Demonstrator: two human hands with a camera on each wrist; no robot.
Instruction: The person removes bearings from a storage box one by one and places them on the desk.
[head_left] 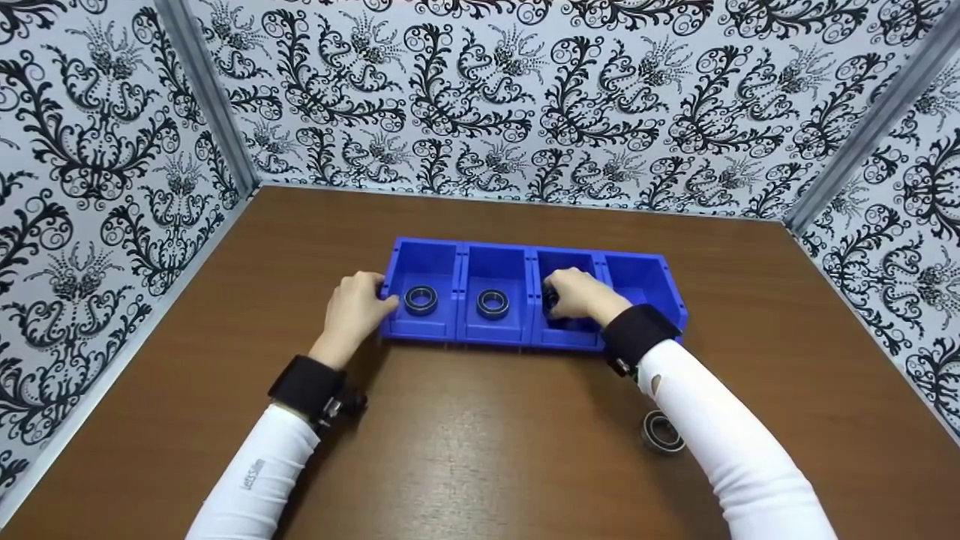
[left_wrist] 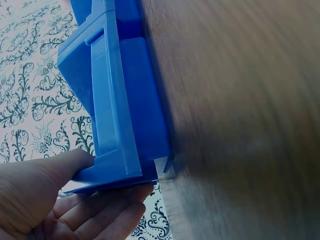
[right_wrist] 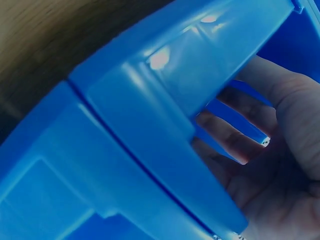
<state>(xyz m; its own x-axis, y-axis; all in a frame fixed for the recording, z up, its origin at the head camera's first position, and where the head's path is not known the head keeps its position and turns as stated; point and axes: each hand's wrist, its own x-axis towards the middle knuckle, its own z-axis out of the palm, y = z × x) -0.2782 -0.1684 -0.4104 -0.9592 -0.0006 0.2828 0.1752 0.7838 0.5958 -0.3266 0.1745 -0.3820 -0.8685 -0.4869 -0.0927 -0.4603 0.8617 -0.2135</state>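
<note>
A row of joined blue bins [head_left: 491,335] stands on the table. My left hand [head_left: 357,306] grips the left end wall, thumb on the inner side and fingers along the outside, as the left wrist view shows. A ball bearing [head_left: 421,310] lies flat in the leftmost bin, and another bearing [head_left: 493,314] lies in the second. My right hand [head_left: 579,294] reaches down into the third bin, its fingers curled round a dark bearing [head_left: 550,297] that is mostly hidden. In the right wrist view, the bin's front wall covers the fingertips of the right hand [right_wrist: 270,150].
One more bearing [head_left: 649,433] sits on the brown table [head_left: 465,435], beside my right forearm. The rightmost bin [head_left: 637,277] is partly hidden by my right wrist. Patterned panels [head_left: 495,112] stand behind and at both sides.
</note>
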